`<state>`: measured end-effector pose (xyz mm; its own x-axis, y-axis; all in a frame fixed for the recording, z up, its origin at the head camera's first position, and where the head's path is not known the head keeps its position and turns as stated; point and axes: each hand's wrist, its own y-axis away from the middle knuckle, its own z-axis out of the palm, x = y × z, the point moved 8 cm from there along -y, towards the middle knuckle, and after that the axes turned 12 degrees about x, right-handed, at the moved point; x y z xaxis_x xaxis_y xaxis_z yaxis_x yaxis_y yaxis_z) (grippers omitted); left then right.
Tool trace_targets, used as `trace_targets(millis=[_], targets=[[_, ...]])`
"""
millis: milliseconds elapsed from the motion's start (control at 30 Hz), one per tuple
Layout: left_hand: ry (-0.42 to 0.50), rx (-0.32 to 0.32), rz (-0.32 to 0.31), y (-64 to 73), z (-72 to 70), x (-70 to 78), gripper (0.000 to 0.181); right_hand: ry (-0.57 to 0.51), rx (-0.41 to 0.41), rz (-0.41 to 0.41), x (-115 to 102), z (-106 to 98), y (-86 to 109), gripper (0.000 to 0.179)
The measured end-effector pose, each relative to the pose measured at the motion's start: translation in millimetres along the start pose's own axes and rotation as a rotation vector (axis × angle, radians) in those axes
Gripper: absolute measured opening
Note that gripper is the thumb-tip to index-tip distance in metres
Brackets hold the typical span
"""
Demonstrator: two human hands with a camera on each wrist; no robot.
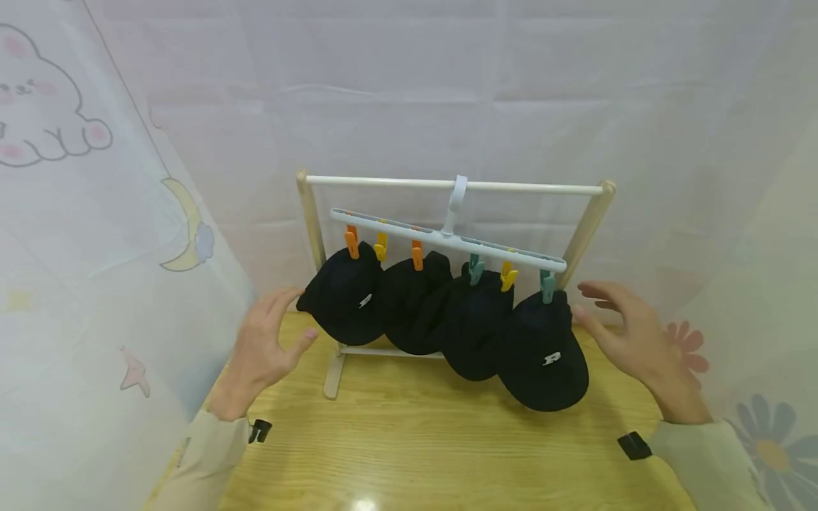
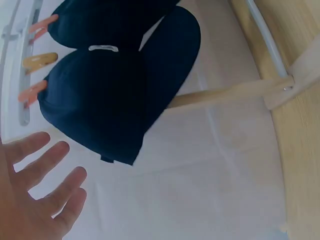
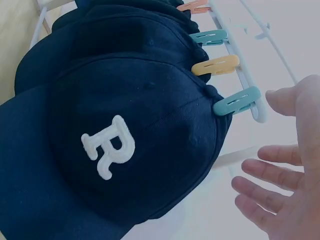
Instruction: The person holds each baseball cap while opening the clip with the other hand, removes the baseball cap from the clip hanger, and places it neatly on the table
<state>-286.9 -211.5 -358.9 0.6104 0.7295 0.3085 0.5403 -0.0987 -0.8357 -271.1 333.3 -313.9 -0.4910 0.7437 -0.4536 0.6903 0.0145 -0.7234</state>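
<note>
Several dark caps hang in a row from a pale hanger (image 1: 396, 228) by coloured clips. The leftmost cap (image 1: 335, 294) is held by an orange clip (image 1: 352, 243). A teal clip (image 1: 547, 287) grips the rightmost cap (image 1: 543, 372), whose white letter R (image 3: 111, 146) shows large in the right wrist view. Beside the leftmost cap is my left hand (image 1: 265, 351), fingers spread and holding nothing. My right hand (image 1: 629, 333), also with fingers extended, is just right of the rightmost cap and its clip. In both wrist views a gap shows between fingers and cap.
The hanger hooks over the white rod (image 1: 383, 182) of a small wooden rack, with one post (image 1: 584, 227) at the right. The rack stands on a wood-grain table (image 1: 383, 440). Printed cloth walls (image 1: 192, 142) close in the back and sides.
</note>
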Motion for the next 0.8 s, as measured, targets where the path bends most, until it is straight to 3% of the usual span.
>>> trace_targets(millis=[333,567,800], targets=[[0.039,-0.010,0.006,-1.9,14.3,19.7,0.067,-0.105,0.015,0.049,-1.7,10.0,-7.7,0.039],[0.050,0.016,0.011,-3.9,21.3,29.3,0.066,-0.162,0.018,0.061,-3.4,17.1,-12.8,0.036],[0.069,0.025,0.024,-7.8,28.8,39.8,0.066,-0.151,0.005,0.112,-5.0,22.7,-16.5,0.034]])
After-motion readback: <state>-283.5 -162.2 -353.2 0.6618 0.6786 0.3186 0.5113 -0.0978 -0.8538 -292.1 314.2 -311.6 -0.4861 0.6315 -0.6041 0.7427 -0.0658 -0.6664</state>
